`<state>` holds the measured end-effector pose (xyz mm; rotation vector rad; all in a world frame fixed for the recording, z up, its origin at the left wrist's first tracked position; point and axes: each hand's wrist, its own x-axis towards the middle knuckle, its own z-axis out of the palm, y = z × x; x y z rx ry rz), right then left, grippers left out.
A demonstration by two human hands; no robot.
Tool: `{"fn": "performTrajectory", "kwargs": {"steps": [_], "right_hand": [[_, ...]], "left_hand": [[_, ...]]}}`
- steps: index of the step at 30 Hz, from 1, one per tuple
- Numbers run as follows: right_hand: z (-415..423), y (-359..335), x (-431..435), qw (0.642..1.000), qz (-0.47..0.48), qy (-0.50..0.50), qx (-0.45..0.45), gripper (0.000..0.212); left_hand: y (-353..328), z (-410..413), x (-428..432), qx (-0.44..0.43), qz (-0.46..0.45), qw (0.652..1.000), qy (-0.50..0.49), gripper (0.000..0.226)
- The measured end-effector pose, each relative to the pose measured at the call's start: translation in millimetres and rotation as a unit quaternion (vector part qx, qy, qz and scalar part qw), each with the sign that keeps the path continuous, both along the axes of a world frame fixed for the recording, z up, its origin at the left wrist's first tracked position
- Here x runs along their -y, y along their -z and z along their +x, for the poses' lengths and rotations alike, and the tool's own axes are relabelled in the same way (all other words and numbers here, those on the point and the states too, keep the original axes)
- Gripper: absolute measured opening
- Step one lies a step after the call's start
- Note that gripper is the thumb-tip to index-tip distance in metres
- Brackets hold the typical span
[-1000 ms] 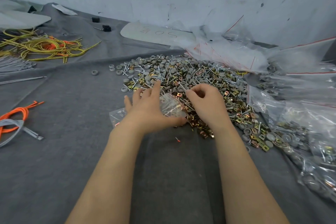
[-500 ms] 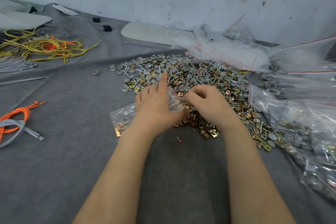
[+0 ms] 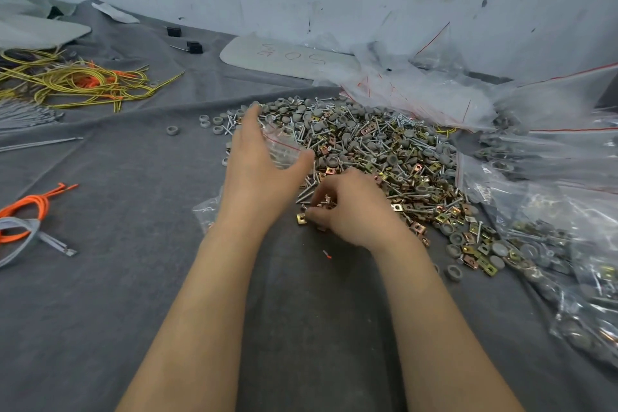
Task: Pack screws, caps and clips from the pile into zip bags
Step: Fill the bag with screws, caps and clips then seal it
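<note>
A pile [image 3: 384,150] of screws, grey caps and brass clips lies on the grey cloth. My left hand [image 3: 257,167] reaches over the pile's left edge and holds the mouth of a clear zip bag [image 3: 282,147] between thumb and fingers. The rest of the bag trails under my wrist toward the cloth. My right hand [image 3: 351,211] is at the near edge of the pile, fingers curled, pinching small parts there. Which parts it pinches is hidden by the fingers. A loose brass clip [image 3: 301,218] lies just beside its thumb.
Filled zip bags [image 3: 551,244] crowd the right side, with empty bags [image 3: 418,90] heaped at the back by the wall. Yellow wires [image 3: 77,84], grey ties [image 3: 26,115] and an orange cord [image 3: 30,211] lie to the left. A grey plate [image 3: 287,57] rests at the back.
My left hand has moved the bag's mouth farther over the pile. My right hand has come back to the pile's near edge and curled onto parts there.
</note>
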<state>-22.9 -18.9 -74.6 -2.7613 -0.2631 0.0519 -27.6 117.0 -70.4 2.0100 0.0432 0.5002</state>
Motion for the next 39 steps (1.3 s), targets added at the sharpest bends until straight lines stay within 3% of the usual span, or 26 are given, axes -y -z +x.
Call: {"fn": "performTrajectory", "kwargs": {"steps": [4, 9, 11, 13, 17, 19, 23, 26, 30, 32, 35, 37, 39], "right_hand": [[-2.8, 2.0, -10.8, 1.000, -0.028, 0.005, -0.007, 0.008], [-2.1, 4.9, -12.9, 0.998, -0.060, -0.010, -0.016, 0.017], [0.3, 5.1, -12.1, 1.000, 0.001, 0.005, 0.005, 0.015], [4.5, 2.5, -7.8, 0.988, 0.128, 0.054, 0.064, 0.008], [5.2, -6.1, 1.6, 0.911, 0.388, 0.098, 0.101, 0.006], [3.6, -8.3, 2.0, 0.889, 0.446, 0.075, 0.068, 0.009], [0.7, -9.8, -2.6, 0.882, 0.471, 0.007, 0.008, 0.012], [0.0, -11.1, -2.7, 0.889, 0.458, -0.008, 0.022, 0.018], [4.6, -8.3, 4.3, 0.894, 0.418, 0.086, 0.134, 0.020], [6.1, -3.2, 6.2, 0.929, 0.315, 0.106, 0.163, 0.013], [7.9, 8.7, 0.8, 0.984, 0.100, 0.081, 0.119, 0.017], [7.1, 14.3, -5.6, 0.994, 0.008, 0.069, 0.084, 0.019], [5.3, 16.4, -10.8, 0.995, -0.020, 0.068, 0.064, 0.020]], "left_hand": [[-2.1, -1.0, 2.6, 0.012, -0.009, 1.000, -0.009, 0.088], [-0.2, -0.4, 5.1, 0.003, -0.004, 1.000, -0.005, 0.088], [1.0, -0.6, 5.3, -0.005, 0.012, 1.000, 0.004, 0.091], [1.8, -0.7, 6.0, -0.022, 0.024, 0.999, 0.026, 0.093], [4.1, -1.6, 11.0, -0.043, 0.071, 0.994, 0.067, 0.094], [5.2, -2.0, 13.8, -0.049, 0.099, 0.991, 0.078, 0.096], [6.2, -2.2, 17.0, -0.063, 0.133, 0.984, 0.104, 0.099], [6.1, -2.5, 18.1, -0.067, 0.132, 0.983, 0.111, 0.099], [3.4, -1.1, 13.6, -0.045, 0.076, 0.994, 0.069, 0.094], [1.7, -0.1, 10.0, -0.033, 0.035, 0.998, 0.039, 0.093], [-0.6, -0.1, 6.9, -0.006, -0.003, 1.000, 0.002, 0.091], [-1.2, -0.3, 6.8, 0.005, -0.018, 1.000, -0.010, 0.089], [-1.4, -0.7, 7.2, 0.009, -0.025, 1.000, -0.015, 0.088]]}}
